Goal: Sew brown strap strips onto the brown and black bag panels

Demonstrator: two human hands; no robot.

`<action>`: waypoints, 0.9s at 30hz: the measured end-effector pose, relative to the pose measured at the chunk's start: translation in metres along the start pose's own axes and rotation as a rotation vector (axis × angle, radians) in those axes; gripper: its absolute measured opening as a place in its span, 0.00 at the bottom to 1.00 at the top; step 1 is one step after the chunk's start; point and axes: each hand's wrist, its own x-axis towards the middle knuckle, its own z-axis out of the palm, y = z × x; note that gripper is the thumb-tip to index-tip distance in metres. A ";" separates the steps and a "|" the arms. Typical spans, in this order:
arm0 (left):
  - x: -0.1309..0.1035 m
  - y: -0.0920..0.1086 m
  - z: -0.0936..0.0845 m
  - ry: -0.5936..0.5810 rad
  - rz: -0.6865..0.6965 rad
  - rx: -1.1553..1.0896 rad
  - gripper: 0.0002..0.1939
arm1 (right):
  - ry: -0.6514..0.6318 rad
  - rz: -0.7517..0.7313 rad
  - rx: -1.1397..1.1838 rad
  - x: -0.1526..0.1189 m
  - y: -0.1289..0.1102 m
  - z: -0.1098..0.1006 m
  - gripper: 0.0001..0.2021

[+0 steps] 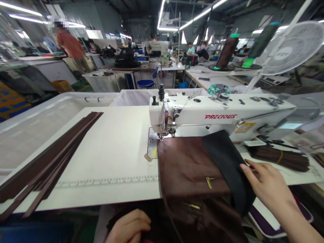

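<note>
A brown bag piece (192,165) with brass zipper pulls lies on the sewing machine table and hangs over its front edge. Its top left corner sits at the presser foot (161,137) of the white sewing machine (192,113). Folded over its right side is a black fabric panel (225,158). My right hand (265,184) has its thumb and fingers closed on that panel's right edge. Below the table's front edge, my left hand (130,226) is closed with curled fingers against dark fabric (154,217), left of the hanging bag; its grip is partly hidden.
Long brown strips (58,152) lie on the left of the table (113,145), with a printed ruler (108,181) along the front. A bundle of brown strips (280,158) sits at the right. White bins (63,101) stand behind; a fan (291,50) is at upper right.
</note>
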 end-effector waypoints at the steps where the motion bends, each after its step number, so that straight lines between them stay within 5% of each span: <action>1: 0.003 -0.005 0.009 -0.007 -0.053 0.024 0.15 | -0.002 0.010 0.003 0.006 -0.003 0.003 0.24; 5: 0.022 -0.020 0.048 0.062 -0.298 0.007 0.21 | -0.045 0.084 0.070 0.019 -0.008 0.010 0.19; 9: 0.047 -0.032 0.075 0.163 -0.344 -0.080 0.22 | -0.069 0.199 0.138 0.021 -0.008 0.011 0.20; 14: 0.053 -0.050 0.087 0.250 -0.319 -0.037 0.18 | -0.195 0.216 0.188 0.024 -0.017 -0.001 0.23; 19: 0.032 -0.033 0.080 0.156 -0.153 -0.025 0.11 | -0.171 0.209 0.120 0.030 -0.032 -0.021 0.24; 25: 0.016 0.032 0.037 0.096 0.264 0.045 0.05 | -0.159 0.147 0.032 0.049 -0.038 -0.037 0.21; 27: 0.022 0.053 0.019 0.086 0.249 -0.080 0.05 | -0.177 0.113 0.021 0.058 -0.036 -0.041 0.21</action>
